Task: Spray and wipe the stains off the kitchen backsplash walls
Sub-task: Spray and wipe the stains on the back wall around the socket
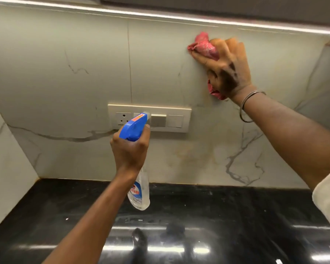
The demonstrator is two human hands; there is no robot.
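The backsplash wall (84, 54) is pale marble-look tile with grey veins and faint yellowish stains (191, 155) low in the middle. My right hand (225, 67) presses a crumpled red cloth (204, 45) against the upper right of the wall, fingers curled over it; the hand looks slightly blurred. My left hand (129, 149) grips the neck of a clear spray bottle (139, 191) with a blue trigger head (133, 128), nozzle pointing at the wall near the switch plate.
A cream switch and socket plate (175, 121) sits on the wall behind the nozzle. Below lies a glossy black countertop (217, 216). A lit strip runs under the upper cabinet (179, 17). A side wall (6, 168) closes the left corner.
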